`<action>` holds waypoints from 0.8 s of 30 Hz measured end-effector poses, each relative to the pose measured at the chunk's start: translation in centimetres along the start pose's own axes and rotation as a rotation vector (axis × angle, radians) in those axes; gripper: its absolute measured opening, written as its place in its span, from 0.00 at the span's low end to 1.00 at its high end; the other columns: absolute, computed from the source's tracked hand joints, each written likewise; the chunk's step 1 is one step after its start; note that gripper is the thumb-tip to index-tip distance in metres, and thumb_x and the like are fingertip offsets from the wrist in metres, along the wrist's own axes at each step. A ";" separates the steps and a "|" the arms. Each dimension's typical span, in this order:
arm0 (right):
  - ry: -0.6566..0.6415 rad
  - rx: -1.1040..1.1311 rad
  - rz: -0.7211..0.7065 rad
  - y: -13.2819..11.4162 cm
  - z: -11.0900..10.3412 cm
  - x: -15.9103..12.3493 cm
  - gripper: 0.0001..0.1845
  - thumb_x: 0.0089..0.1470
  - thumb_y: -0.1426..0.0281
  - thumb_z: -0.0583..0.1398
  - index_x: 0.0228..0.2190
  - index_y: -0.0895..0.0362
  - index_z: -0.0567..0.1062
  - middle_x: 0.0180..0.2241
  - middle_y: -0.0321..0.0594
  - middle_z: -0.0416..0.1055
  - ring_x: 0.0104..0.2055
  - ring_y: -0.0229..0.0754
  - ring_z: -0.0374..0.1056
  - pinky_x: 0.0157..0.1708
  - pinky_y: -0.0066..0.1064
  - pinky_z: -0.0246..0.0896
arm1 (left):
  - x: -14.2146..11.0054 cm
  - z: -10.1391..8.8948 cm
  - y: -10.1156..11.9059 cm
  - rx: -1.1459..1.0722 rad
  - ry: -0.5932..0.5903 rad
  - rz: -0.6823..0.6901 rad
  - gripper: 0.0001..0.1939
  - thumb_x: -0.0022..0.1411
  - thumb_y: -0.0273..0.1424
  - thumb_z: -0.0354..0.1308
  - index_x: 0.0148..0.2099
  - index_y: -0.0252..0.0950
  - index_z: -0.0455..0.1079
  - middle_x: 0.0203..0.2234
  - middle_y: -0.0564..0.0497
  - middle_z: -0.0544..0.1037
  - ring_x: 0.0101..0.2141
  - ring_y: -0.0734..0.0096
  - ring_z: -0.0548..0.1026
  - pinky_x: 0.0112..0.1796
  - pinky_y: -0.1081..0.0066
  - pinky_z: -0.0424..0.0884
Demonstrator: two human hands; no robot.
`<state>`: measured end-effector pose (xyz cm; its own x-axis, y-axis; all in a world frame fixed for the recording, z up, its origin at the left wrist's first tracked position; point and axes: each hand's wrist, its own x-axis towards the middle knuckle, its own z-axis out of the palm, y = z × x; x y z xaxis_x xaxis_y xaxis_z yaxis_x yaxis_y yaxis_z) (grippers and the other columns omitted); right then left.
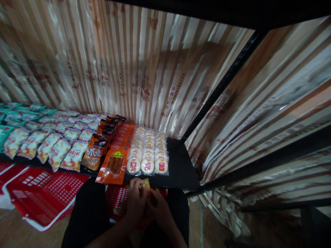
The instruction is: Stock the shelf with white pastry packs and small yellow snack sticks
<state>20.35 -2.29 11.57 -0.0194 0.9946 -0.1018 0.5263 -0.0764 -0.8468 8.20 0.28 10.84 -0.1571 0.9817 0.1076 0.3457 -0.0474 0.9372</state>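
Observation:
My left hand [136,194] and my right hand [157,204] are close together at the front edge of the black shelf [181,165]. Both are closed around a small yellow and orange snack packet [146,184], mostly hidden by the fingers. Just beyond them, clear-wrapped round white crackers [147,166] lie in three overlapping rows. To their left is a flat orange snack pouch [113,164] with brown sticks showing. Beneath my hands, between the knees, a red basket [116,196] is partly visible.
Left along the shelf stand orange-black bags [95,151], rows of white snack bags [74,155] and teal packets [12,115]. A red basket with a white rim [49,193] sits below left. A black metal post [219,89] slants up at right before striped sheeting [144,62].

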 end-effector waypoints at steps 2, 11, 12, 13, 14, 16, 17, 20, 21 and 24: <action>0.033 -0.014 -0.018 0.0 -0.4 0.0 0.22 0.49 0.60 0.58 0.44 0.56 0.74 0.44 0.46 0.73 0.47 0.48 0.68 0.48 0.37 0.62 | 0.1 0.4 0.6 -0.016 -0.020 0.012 0.09 0.58 0.33 0.49 0.37 0.37 0.67 0.38 0.47 0.68 0.38 0.65 0.71 0.42 0.62 0.70; 0.166 -0.016 -0.039 0.5 -1.9 0.2 0.20 0.48 0.65 0.58 0.44 0.56 0.75 0.43 0.46 0.74 0.46 0.47 0.69 0.48 0.34 0.64 | 0.7 1.6 3.4 -0.006 -0.093 -0.002 0.09 0.59 0.32 0.47 0.36 0.37 0.67 0.37 0.47 0.67 0.40 0.64 0.71 0.43 0.63 0.70; 0.179 -0.022 -0.032 0.6 -2.1 0.2 0.20 0.48 0.65 0.58 0.44 0.56 0.75 0.43 0.46 0.74 0.46 0.47 0.69 0.48 0.34 0.64 | 0.7 1.8 3.6 -0.002 -0.111 -0.004 0.09 0.59 0.32 0.47 0.37 0.37 0.67 0.37 0.47 0.67 0.40 0.64 0.71 0.44 0.63 0.70; 0.190 -0.027 -0.025 0.7 -2.2 0.2 0.20 0.48 0.66 0.58 0.44 0.55 0.75 0.43 0.45 0.74 0.46 0.47 0.69 0.47 0.34 0.64 | 0.8 2.0 3.8 -0.005 -0.126 -0.003 0.09 0.59 0.31 0.47 0.37 0.37 0.67 0.38 0.47 0.67 0.41 0.65 0.71 0.45 0.64 0.69; 0.198 -0.031 -0.020 0.8 -2.4 0.3 0.20 0.48 0.66 0.58 0.44 0.55 0.74 0.43 0.45 0.74 0.45 0.47 0.69 0.46 0.34 0.65 | 0.8 2.2 3.9 -0.012 -0.138 0.001 0.09 0.59 0.31 0.47 0.38 0.37 0.67 0.39 0.47 0.66 0.42 0.65 0.71 0.45 0.64 0.69; 0.218 -0.040 -0.010 1.1 -2.8 0.3 0.20 0.48 0.66 0.57 0.44 0.55 0.74 0.42 0.45 0.74 0.44 0.46 0.70 0.45 0.33 0.65 | 0.9 2.7 4.0 -0.033 -0.161 0.009 0.09 0.60 0.30 0.47 0.40 0.38 0.66 0.41 0.47 0.66 0.43 0.66 0.70 0.46 0.65 0.69; 0.233 -0.044 -0.004 1.2 -2.9 0.3 0.20 0.47 0.66 0.57 0.44 0.55 0.74 0.42 0.45 0.74 0.44 0.46 0.70 0.45 0.33 0.66 | 1.0 3.0 4.0 -0.040 -0.173 0.013 0.08 0.60 0.30 0.47 0.40 0.38 0.66 0.41 0.47 0.65 0.43 0.67 0.70 0.46 0.66 0.69; 0.283 -0.055 0.012 1.6 -3.4 0.3 0.19 0.47 0.66 0.57 0.43 0.56 0.74 0.42 0.46 0.74 0.44 0.46 0.70 0.45 0.32 0.66 | 1.1 3.6 4.2 -0.041 -0.221 0.042 0.09 0.61 0.31 0.46 0.40 0.38 0.66 0.40 0.47 0.66 0.42 0.68 0.70 0.46 0.67 0.68; 0.297 -0.059 0.018 1.7 -3.5 0.3 0.20 0.48 0.66 0.56 0.43 0.56 0.74 0.42 0.46 0.74 0.44 0.46 0.70 0.45 0.32 0.66 | 1.1 3.8 4.3 -0.040 -0.236 0.053 0.09 0.62 0.31 0.45 0.41 0.38 0.66 0.40 0.47 0.66 0.41 0.68 0.70 0.46 0.67 0.68; 0.338 -0.090 0.036 2.1 -3.9 0.4 0.20 0.49 0.64 0.56 0.43 0.56 0.74 0.42 0.46 0.73 0.44 0.46 0.70 0.44 0.33 0.66 | 1.3 4.2 4.6 -0.034 -0.270 0.083 0.11 0.61 0.29 0.45 0.43 0.38 0.66 0.40 0.47 0.68 0.42 0.67 0.70 0.46 0.65 0.68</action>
<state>24.77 -1.80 11.81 0.2756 0.9594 0.0606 0.5944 -0.1206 -0.7951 13.52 2.07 13.89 0.1238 0.9876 0.0963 0.3155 -0.1312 0.9398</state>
